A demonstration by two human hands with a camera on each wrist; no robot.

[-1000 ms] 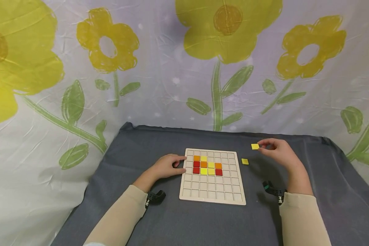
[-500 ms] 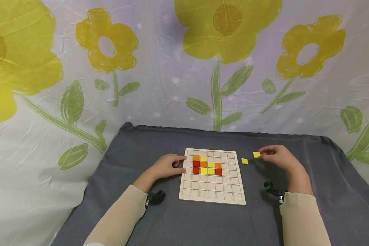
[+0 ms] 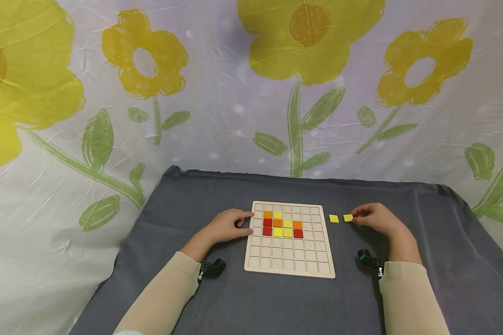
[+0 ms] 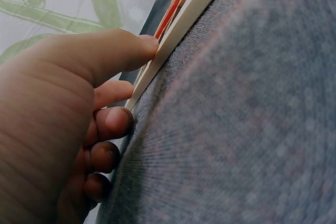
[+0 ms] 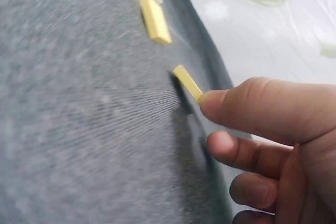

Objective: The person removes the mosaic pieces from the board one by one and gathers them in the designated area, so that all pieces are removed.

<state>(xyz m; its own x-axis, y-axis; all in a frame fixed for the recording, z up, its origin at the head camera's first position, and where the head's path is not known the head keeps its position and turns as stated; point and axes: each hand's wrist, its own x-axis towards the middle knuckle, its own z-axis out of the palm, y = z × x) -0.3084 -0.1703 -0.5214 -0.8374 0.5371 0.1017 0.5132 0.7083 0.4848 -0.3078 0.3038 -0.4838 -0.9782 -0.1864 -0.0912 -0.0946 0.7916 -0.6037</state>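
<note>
A pale wooden grid board [image 3: 290, 267] lies on the dark grey cloth, with several red, orange and yellow square tiles set in its upper left cells. At the board's left edge rests my left hand [image 3: 225, 227], thumb and index finger touching the rim well apart from each other. In the left wrist view the thumb [image 4: 126, 50] meets that edge. My right hand [image 3: 381, 218] pinches a yellow tile [image 3: 348, 217] by its right side. In the right wrist view this tile [image 5: 187, 82] is held just above the cloth. A second yellow tile [image 3: 333, 218] lies between it and the board.
The dark grey cloth [image 3: 218, 307] covers the table. Behind it hangs a pale curtain [image 3: 218, 153] printed with yellow flowers. Small black devices [image 3: 370, 259] are strapped at both wrists.
My right hand has lowered its yellow tile toward the cloth, level with the other loose tile. My left hand stays at the board's edge.
</note>
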